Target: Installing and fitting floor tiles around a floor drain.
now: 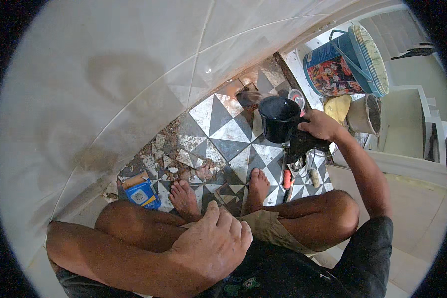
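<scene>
In my right hand (320, 125) is a black plastic mug (279, 121), gripped at its right side and held above the tiled floor. Its rim faces up and the inside looks dark. A dark cloth-like thing (303, 144) shows just below that hand; I cannot make out its kind. My left hand (211, 243) is in front of my lap, back of the hand up, fingers curled together. Its palm is hidden, so whatever it may hold does not show.
Broken tile pieces (184, 159) and rubble lie along the wall (134, 64). A blue and yellow box (141, 191) is by my left foot. At the far right stand a blue bucket (342, 64) and a dirty pail (365, 114). A red-handled tool (287, 179) lies near my right knee.
</scene>
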Demonstrator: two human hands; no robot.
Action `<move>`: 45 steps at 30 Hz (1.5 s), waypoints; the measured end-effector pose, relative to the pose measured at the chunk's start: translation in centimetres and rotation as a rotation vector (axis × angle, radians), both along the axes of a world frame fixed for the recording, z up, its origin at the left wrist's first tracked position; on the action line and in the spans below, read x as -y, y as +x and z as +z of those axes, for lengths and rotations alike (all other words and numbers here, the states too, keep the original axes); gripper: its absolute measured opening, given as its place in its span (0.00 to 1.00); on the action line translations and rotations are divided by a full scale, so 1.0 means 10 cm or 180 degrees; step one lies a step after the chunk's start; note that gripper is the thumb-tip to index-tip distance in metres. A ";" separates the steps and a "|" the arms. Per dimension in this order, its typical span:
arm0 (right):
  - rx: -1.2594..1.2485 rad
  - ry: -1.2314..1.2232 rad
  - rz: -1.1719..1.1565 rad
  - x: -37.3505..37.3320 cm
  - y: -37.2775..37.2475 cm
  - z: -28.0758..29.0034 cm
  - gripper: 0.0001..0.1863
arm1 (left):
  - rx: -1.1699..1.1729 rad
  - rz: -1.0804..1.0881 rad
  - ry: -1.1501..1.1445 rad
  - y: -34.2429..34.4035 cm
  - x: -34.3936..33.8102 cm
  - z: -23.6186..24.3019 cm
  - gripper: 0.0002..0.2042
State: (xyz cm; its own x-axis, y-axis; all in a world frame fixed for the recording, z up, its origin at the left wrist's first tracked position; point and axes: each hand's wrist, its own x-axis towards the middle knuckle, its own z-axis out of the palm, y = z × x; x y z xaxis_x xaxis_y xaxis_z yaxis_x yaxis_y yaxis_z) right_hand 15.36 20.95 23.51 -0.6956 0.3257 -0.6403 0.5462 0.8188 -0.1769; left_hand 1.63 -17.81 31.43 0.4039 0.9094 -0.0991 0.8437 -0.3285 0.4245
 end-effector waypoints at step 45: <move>0.2068 0.1345 0.1965 -0.12 -2.03 -0.26 0.20 | -0.0254 0.0151 -0.0401 -0.22 -0.01 0.02 0.18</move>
